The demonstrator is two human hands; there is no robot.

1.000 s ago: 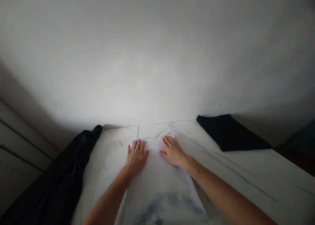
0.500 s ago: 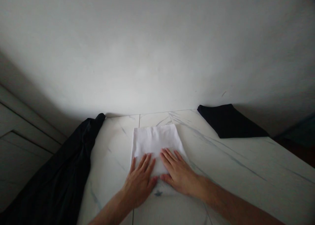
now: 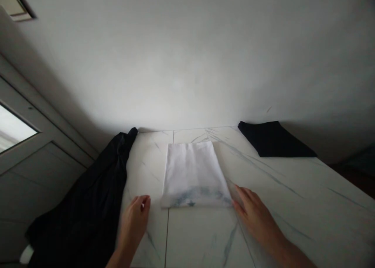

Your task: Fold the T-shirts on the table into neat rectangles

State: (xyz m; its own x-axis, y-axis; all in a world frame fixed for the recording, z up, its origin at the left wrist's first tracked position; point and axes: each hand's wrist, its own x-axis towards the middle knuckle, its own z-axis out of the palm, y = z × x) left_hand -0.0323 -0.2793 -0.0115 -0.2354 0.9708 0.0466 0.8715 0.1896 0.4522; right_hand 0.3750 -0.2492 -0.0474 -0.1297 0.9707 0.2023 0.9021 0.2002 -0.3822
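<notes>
Right hand [image 3: 258, 217] lies open, empty, just beside the folded white cloth [image 3: 193, 174] on the surface [image 3: 205, 240]; left hand [image 3: 133, 225], loosely curled, holds nothing; cloth seems light, soft, easiest pinched at its near edge

Left hand [image 3: 133, 226], right hand [image 3: 255, 219], both bare, slender tapering fingers, left forearm [image 3: 115, 260] and right forearm [image 3: 293, 256] bare to frame edge, nails too dim to read

The left hand [image 3: 133, 229] can move on the white stone table [image 3: 307, 193] between the big black cloth [image 3: 84, 193] and the folded white cloth [image 3: 195, 178], and the right hand [image 3: 256, 221] has lots of room on its right, with the small black cloth [image 3: 274, 140] far ahead by the wall [image 3: 187, 57].
</notes>
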